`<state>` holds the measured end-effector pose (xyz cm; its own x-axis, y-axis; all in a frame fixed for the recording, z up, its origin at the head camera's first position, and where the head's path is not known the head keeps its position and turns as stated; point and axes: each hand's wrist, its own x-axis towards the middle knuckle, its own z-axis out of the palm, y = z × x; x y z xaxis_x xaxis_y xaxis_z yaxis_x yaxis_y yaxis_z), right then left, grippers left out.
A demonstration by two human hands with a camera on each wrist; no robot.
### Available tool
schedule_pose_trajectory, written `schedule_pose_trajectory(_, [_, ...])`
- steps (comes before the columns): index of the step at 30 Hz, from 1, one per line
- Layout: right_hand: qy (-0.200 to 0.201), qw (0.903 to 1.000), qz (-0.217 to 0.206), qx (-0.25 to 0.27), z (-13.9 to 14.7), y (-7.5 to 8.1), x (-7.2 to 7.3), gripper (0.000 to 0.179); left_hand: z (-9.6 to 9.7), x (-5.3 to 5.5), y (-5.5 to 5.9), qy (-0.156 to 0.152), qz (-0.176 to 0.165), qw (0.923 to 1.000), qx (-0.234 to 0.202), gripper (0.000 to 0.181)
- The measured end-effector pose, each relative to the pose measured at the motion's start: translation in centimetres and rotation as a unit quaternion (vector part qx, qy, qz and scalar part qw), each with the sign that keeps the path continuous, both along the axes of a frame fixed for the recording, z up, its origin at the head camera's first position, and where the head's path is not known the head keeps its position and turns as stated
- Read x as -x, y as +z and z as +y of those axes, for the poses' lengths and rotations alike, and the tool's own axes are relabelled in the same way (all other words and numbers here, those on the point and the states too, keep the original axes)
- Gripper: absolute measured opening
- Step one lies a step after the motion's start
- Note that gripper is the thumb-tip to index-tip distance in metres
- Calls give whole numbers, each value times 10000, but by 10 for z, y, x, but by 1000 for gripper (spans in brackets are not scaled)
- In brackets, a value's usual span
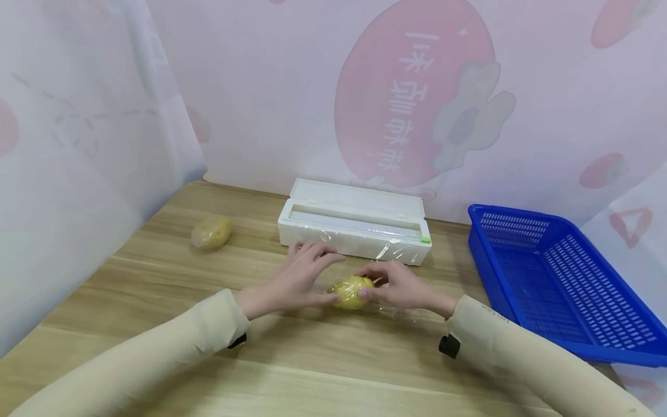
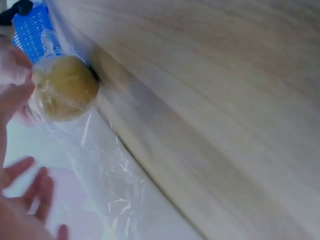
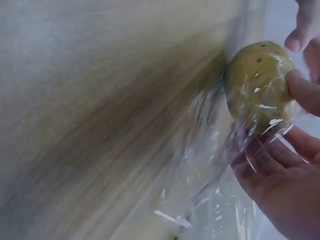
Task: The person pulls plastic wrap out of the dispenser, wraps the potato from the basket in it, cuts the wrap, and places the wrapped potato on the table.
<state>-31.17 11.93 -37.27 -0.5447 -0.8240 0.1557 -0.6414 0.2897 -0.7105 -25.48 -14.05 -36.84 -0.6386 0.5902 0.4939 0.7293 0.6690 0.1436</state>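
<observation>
On the table (image 1: 333, 359), the right hand (image 1: 401, 286) grips a yellow, specked potato (image 1: 350, 291) under shiny film (image 2: 86, 131), left hand (image 1: 292, 282) spread.

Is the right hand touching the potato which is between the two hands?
Touching. The right wrist view shows the thumb of the right hand against the potato, with no gap.

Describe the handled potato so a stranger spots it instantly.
On the wooden table, find the open white cling-film box. In front is the film-covered potato; unlike the other potato, off to the left, it is held in the right hand.
</observation>
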Motion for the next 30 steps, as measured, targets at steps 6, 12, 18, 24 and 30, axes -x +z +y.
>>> schedule_pose_trajectory(6, [20,9947,-1024,-99,1,-1,12,33,9,-5,7,-609,255,9967,469,49])
schedule_pose_trajectory(12, [-186,9843,-1745,-168,4,-5,18,33,20,-1,3,-152,-86,9969,767,58])
schedule_pose_trajectory(18, [-373,9789,-1994,-253,4,-5,21,36,23,7,-2,133,-308,9971,688,69])
schedule_pose_trajectory(24, [-1196,9912,480,-314,-7,14,-7,37,26,17,-4,340,-526,9957,682,68])
schedule_pose_trajectory(30, [-1592,9600,2294,190,-24,19,-51,41,21,24,-6,385,-876,9941,504,67])
